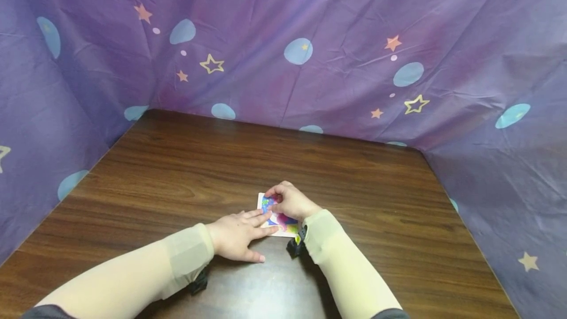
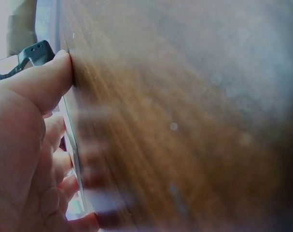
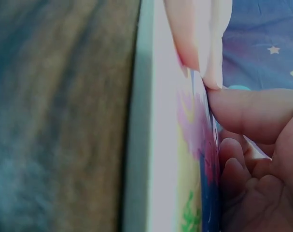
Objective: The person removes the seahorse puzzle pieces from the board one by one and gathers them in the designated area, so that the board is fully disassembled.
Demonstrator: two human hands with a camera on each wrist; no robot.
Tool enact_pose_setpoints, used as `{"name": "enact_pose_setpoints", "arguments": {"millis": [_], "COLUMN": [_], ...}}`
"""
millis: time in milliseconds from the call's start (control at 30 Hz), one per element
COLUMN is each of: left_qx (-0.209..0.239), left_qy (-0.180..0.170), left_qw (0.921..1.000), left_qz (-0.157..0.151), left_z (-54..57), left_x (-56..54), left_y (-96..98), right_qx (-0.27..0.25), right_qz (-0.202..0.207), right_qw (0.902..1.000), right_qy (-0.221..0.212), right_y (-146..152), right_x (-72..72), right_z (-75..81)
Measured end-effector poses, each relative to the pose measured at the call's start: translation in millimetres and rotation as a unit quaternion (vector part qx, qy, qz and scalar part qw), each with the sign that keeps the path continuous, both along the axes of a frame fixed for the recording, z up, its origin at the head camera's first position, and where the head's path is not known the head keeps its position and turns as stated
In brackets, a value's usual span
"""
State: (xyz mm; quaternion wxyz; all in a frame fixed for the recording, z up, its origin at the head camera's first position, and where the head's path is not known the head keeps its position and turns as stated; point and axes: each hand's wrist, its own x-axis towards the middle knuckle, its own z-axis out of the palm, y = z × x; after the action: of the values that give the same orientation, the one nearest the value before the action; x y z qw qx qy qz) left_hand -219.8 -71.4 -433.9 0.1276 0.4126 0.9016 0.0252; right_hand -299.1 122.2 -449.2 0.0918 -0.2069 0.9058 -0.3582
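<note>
A small picture board (image 1: 288, 220) with a white border and a bright blue, pink, yellow and green picture lies on the table. My left hand (image 1: 241, 233) reaches over its left side, fingers spread and nearly straight, fingertips on the picture; the thumb rests off the board on the table. Curled over the far part of the board, my right hand (image 1: 294, 202) has its thumb and index fingertips at the picture surface. In the right wrist view the board (image 3: 165, 159) appears edge-on, with the thumb against its face. I cannot tell whether something is pinched there.
The brown wood-grain table (image 1: 190, 161) extends around the board on all sides. A purple cloth (image 1: 248, 38) with stars and blue ovals hangs behind the table and along both sides. Dark wrist-worn devices (image 1: 294, 247) sit under both wrists, close to the tabletop.
</note>
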Motion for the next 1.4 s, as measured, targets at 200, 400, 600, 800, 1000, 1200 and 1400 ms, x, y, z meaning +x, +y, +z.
{"name": "enact_pose_setpoints", "arguments": {"millis": [200, 400, 600, 800, 1000, 1200, 1400], "left_qx": [0.001, 0.003, 0.002, 0.001, 0.001, -0.003, -0.001], "left_qy": [0.002, 0.003, 0.005, 0.008, 0.009, 0.006, 0.004], "left_qw": [1.0000, 1.0000, 1.0000, 1.0000, 1.0000, 1.0000, 1.0000], "left_qz": [0.000, 0.001, 0.001, -0.001, -0.004, 0.001, 0.001], "left_z": [-1.7, -1.5, -2.0, -1.7, -0.5, 2.0, 1.7], "left_x": [-0.9, -0.7, -0.5, -0.3, 0.1, -0.4, -1.0], "left_y": [-0.8, -1.3, -1.3, -1.1, -0.2, 0.3, 1.4], "right_qx": [-0.010, 0.019, 0.046, 0.058, 0.040, 0.029, 0.018], "right_qz": [-0.013, 0.021, 0.036, 0.045, 0.041, 0.035, 0.013], "right_qw": [0.9997, 0.9996, 0.9983, 0.9973, 0.9984, 0.9988, 0.9983], "right_qy": [-0.020, -0.006, -0.004, -0.001, 0.000, -0.017, -0.053], "right_y": [-2, -4, -5, -4, -5, -7, -10], "right_x": [-0.6, 0.3, -0.2, -1.8, -2.8, -4.0, -3.5], "right_z": [-3.2, 2.0, 4.3, 4.5, 2.0, 2.5, 7.0]}}
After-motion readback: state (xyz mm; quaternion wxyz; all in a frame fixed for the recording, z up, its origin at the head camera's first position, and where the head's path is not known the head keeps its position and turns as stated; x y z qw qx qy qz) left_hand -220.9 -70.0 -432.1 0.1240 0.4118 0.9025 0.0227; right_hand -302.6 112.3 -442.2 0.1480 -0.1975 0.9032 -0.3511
